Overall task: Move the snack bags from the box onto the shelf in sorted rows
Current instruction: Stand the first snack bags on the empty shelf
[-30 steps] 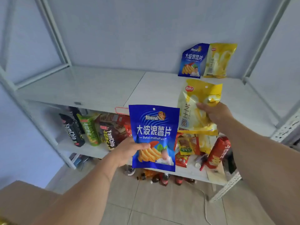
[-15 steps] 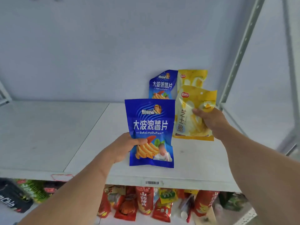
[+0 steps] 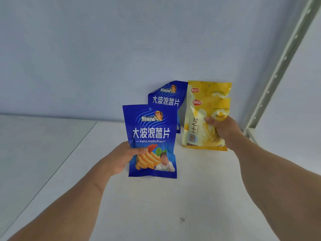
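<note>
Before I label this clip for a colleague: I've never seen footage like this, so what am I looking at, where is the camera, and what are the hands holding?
There is no machine here. A person wears a wide-angle camera on the head, looking forward and down, so both arms reach in from the bottom of the picture. The left hand grips a blue snack bag by its left edge. The right hand grips a yellow snack bag. Both bags are held upright over a white shelf. At the back, against the pale wall, stand a second blue bag and a second yellow bag, each partly hidden behind the held bag of its colour. On the right rises the shelf's perforated metal post.
</note>
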Demonstrator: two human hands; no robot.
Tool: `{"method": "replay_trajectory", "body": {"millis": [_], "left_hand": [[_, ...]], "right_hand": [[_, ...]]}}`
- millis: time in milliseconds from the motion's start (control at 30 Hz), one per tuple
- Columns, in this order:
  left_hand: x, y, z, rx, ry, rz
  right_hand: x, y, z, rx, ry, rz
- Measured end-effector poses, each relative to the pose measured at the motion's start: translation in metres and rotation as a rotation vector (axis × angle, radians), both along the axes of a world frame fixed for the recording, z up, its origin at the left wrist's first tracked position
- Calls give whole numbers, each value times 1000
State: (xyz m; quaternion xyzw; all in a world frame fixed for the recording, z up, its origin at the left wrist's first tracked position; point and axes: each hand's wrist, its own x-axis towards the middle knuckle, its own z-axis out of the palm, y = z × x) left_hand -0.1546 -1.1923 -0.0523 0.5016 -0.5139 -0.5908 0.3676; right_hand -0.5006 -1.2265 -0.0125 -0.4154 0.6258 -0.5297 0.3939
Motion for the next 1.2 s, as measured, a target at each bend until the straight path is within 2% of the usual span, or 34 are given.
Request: {"method": "replay_trajectory", "body": {"millis": [300, 600, 767, 967, 1200], "left_hand": [[-16, -52, -4, -22, -30, 37], [-28, -70, -7, -30, -28, 40], [-33, -81, -3, -28, -38, 25], [-38, -100, 0, -36, -59, -5], [-37, -112, -10, -38, -66, -13]], "right_hand": [[-12, -44, -4, -5, -26, -43], [-11, -35, -36, -37, -124, -41], [-10, -54, -23, -57, 28, -149], [-5, -69, -23, 2, 231, -180], [-2, -78, -26, 65, 291, -206]]}}
